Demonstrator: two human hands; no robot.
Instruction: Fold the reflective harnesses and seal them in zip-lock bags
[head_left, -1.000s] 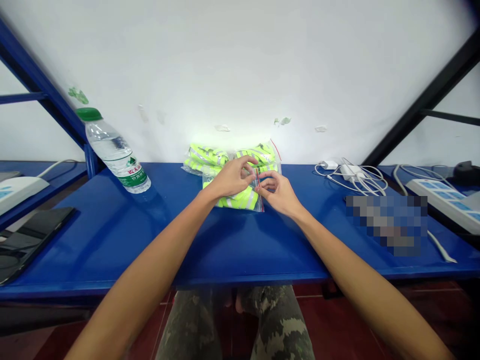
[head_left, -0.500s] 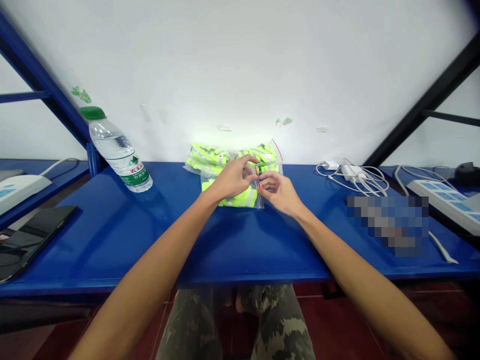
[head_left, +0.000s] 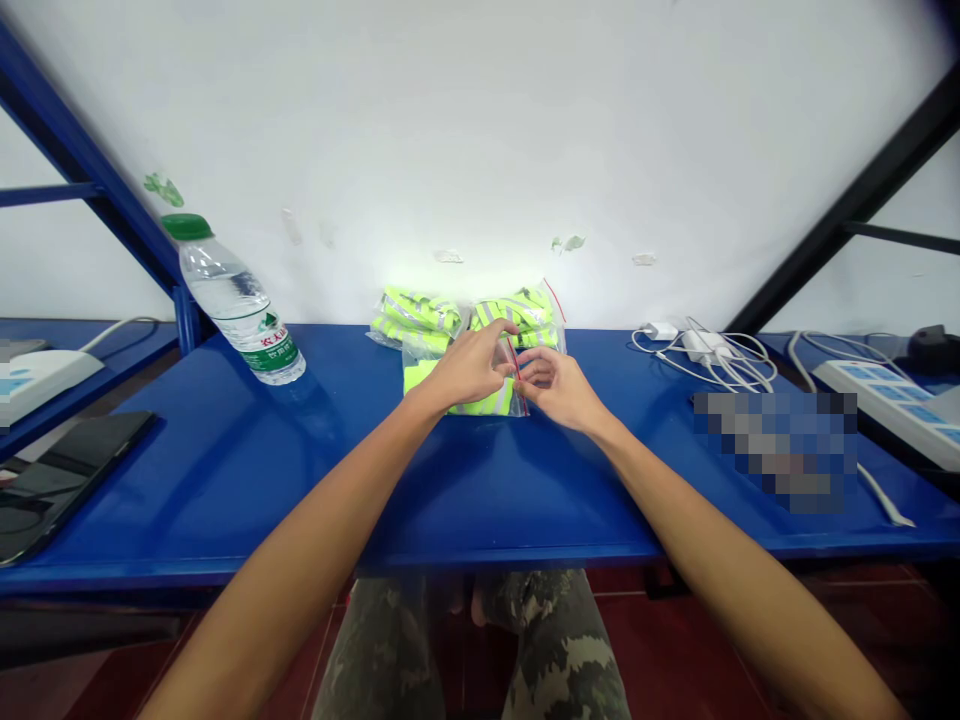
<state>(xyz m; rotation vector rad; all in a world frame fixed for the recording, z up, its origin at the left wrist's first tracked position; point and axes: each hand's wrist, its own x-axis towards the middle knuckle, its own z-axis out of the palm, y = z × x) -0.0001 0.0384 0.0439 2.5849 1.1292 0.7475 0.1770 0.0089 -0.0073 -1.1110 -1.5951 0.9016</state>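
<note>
Under the left hand [head_left: 466, 368], a clear bag [head_left: 421, 350] holds neon-yellow vests [head_left: 484, 402].

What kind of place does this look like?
Probably a small packing workstation, though I can't be sure. A blue metal shelf-style bench holds a clear plastic zip bag of neon-yellow reflective items, with a white power strip and white charger cables nearby.

glossy clear plastic bag [head_left: 424, 352], matt neon cloth [head_left: 416, 312], shiny reflective strips [head_left: 487, 314], glossy blue painted metal tabletop [head_left: 225, 470]
</note>
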